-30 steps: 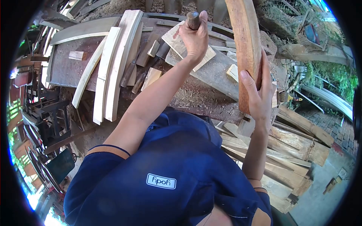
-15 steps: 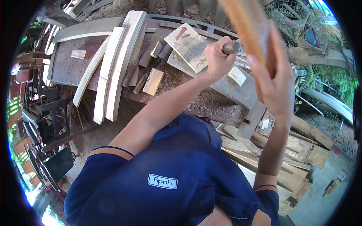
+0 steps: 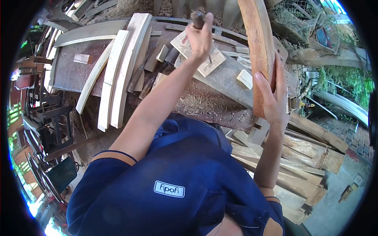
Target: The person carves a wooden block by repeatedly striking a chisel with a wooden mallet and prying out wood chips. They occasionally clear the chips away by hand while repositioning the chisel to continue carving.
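Note:
My left hand (image 3: pixel 199 41) is closed around the round, dark wooden handle (image 3: pixel 197 19) of a tool. The tool's working end is hidden or blurred, so its kind cannot be told. It is raised above a square board (image 3: pixel 210 65) on the workbench (image 3: pixel 240 92). My right hand (image 3: pixel 275 90) grips a long, slightly curved brown wooden plank (image 3: pixel 258 41) near its lower end. The thumb presses on the plank's face and the fingers wrap behind its right edge. The plank stands nearly upright in view, to the right of the left hand and apart from it.
Pale curved wooden pieces (image 3: pixel 130 67) lie across the bench's left part. A small wood block (image 3: pixel 83 58) and a pale offcut (image 3: pixel 245 79) rest on the bench among shavings. Stacked boards (image 3: pixel 303 153) lie at the lower right. Stored dark furniture parts (image 3: pixel 47 114) stand at left.
My left hand with the tool has swung up and left, away from the plank. My right hand has shifted left and slightly down, and the plank has turned more upright.

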`<state>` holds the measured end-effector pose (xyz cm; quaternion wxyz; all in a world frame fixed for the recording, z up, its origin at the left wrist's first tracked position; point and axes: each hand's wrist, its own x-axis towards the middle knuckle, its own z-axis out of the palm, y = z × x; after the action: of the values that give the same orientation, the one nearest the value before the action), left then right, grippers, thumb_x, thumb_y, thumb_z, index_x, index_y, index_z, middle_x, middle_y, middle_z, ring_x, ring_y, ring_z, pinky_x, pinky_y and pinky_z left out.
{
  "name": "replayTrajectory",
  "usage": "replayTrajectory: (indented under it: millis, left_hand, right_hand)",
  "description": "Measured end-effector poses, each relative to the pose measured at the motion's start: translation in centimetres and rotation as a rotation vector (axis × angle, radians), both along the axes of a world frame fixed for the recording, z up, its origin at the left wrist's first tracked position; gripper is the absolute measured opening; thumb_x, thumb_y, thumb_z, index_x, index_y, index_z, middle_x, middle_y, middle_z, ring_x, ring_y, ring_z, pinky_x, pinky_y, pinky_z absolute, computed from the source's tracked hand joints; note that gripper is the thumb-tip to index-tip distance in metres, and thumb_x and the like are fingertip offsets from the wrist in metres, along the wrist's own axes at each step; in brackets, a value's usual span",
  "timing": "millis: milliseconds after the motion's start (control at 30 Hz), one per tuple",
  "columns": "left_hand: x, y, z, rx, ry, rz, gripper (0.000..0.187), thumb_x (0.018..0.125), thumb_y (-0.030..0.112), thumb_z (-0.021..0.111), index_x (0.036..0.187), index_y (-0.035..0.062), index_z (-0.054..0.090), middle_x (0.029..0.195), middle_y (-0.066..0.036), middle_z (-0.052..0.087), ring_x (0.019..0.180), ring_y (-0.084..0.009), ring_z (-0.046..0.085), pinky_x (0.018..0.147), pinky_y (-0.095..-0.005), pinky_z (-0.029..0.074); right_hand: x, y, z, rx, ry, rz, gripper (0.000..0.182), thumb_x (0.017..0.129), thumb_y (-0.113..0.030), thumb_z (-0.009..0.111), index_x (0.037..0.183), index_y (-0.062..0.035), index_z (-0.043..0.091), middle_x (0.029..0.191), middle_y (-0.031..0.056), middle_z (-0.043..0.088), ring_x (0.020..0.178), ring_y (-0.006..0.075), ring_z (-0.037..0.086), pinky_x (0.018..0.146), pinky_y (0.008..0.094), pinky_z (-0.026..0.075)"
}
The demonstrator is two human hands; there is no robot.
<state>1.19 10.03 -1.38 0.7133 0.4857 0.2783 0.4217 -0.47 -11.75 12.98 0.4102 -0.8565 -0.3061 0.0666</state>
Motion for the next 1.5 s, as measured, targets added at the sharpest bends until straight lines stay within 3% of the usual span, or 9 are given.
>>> replayTrajectory:
  millis: [333, 500, 600, 667, 733, 800, 867, 967, 1500]
  left_hand:
    - [-0.8, -0.8, 3.4, 0.144, 0.057, -0.33, 0.054, 0.082, 0.052, 0.076, 0.069, 0.0052, 0.052, 0.056, 0.001, 0.052, 0.043, -0.0062, 0.05, 0.038, -0.0237, 0.042]
    - [-0.3, -2.6, 3.4, 0.295, 0.105, -0.621, 0.043, 0.088, 0.045, 0.072, 0.092, 0.0018, 0.069, 0.062, 0.002, 0.058, 0.053, -0.0062, 0.055, 0.047, -0.0244, 0.046]
    - [0.4, -3.4, 3.6, 0.298, 0.069, -0.624, 0.044, 0.088, 0.044, 0.073, 0.093, 0.0, 0.069, 0.063, 0.004, 0.059, 0.059, -0.0066, 0.057, 0.054, -0.0266, 0.048]
    - [0.3, -4.9, 3.8, 0.255, -0.055, -0.514, 0.039, 0.091, 0.04, 0.071, 0.077, 0.004, 0.064, 0.067, 0.003, 0.064, 0.069, -0.0032, 0.058, 0.063, -0.0206, 0.045]
    - [0.2, -5.7, 2.8, 0.265, 0.146, -0.478, 0.028, 0.086, 0.036, 0.075, 0.095, 0.0088, 0.071, 0.067, -0.002, 0.065, 0.063, -0.0069, 0.057, 0.062, -0.0277, 0.047]
    - [0.0, -7.3, 2.5, 0.391, 0.055, -0.478, 0.022, 0.081, 0.03, 0.076, 0.093, 0.0124, 0.071, 0.07, -0.009, 0.067, 0.062, -0.0178, 0.064, 0.063, -0.0333, 0.051]
    - [-0.9, -8.7, 2.8, 0.821, 0.141, -0.515, 0.024, 0.074, 0.03, 0.075, 0.091, 0.0137, 0.07, 0.071, -0.011, 0.068, 0.067, -0.0321, 0.067, 0.064, -0.0418, 0.053]
    - [-1.5, -10.4, 2.6, 0.927, 0.215, -0.67, 0.027, 0.069, 0.031, 0.073, 0.092, 0.0159, 0.071, 0.075, -0.011, 0.069, 0.075, -0.0368, 0.066, 0.067, -0.0469, 0.053]
    - [-2.0, -10.7, 1.9, 0.943, 0.249, -0.713, 0.025, 0.071, 0.03, 0.074, 0.089, 0.0141, 0.069, 0.074, -0.012, 0.068, 0.075, -0.0345, 0.067, 0.065, -0.0456, 0.052]
  right_hand:
    - [-1.4, -2.8, -1.9, -0.024, 0.043, -0.064, 0.074, 0.089, -0.033, 0.064, 0.149, -0.0006, 0.035, 0.135, 0.025, 0.053, 0.123, 0.0316, 0.055, 0.104, 0.0387, 0.04]
    - [-2.1, -3.4, -2.1, 0.006, 0.145, -0.142, 0.073, 0.089, -0.032, 0.064, 0.148, 0.0014, 0.035, 0.136, 0.0244, 0.052, 0.124, 0.031, 0.053, 0.105, 0.039, 0.038]
    - [-2.0, -4.1, -2.8, -0.014, 0.106, -0.163, 0.073, 0.09, -0.032, 0.063, 0.148, 0.0019, 0.035, 0.137, 0.0242, 0.051, 0.125, 0.031, 0.052, 0.106, 0.0391, 0.038]
    - [-1.9, -4.5, -3.1, -0.004, 0.095, -0.165, 0.072, 0.09, -0.031, 0.063, 0.148, 0.0017, 0.035, 0.138, 0.0242, 0.05, 0.126, 0.0311, 0.05, 0.107, 0.039, 0.037]
    - [-1.7, -4.9, -3.3, 0.003, 0.084, -0.166, 0.071, 0.091, -0.03, 0.063, 0.148, 0.0015, 0.034, 0.14, 0.0242, 0.048, 0.128, 0.0312, 0.049, 0.107, 0.039, 0.036]
    - [-1.7, -5.5, -3.5, 0.082, 0.106, -0.207, 0.069, 0.092, -0.027, 0.061, 0.148, 0.0019, 0.034, 0.141, 0.024, 0.046, 0.131, 0.0309, 0.046, 0.109, 0.0388, 0.033]
    - [-1.5, -6.1, -3.4, 0.061, 0.113, -0.236, 0.067, 0.093, -0.026, 0.059, 0.148, 0.0022, 0.033, 0.143, 0.0232, 0.044, 0.133, 0.0303, 0.043, 0.111, 0.0381, 0.031]
    - [-1.3, -6.9, -3.4, 0.177, 0.166, -0.258, 0.066, 0.096, -0.023, 0.057, 0.149, 0.0032, 0.029, 0.146, 0.0206, 0.04, 0.133, 0.0281, 0.041, 0.112, 0.0372, 0.029]
    - [-2.3, -6.5, -2.7, 0.142, 0.184, -0.286, 0.064, 0.096, -0.02, 0.056, 0.149, 0.0037, 0.03, 0.144, 0.0195, 0.042, 0.131, 0.0268, 0.042, 0.111, 0.0368, 0.029]
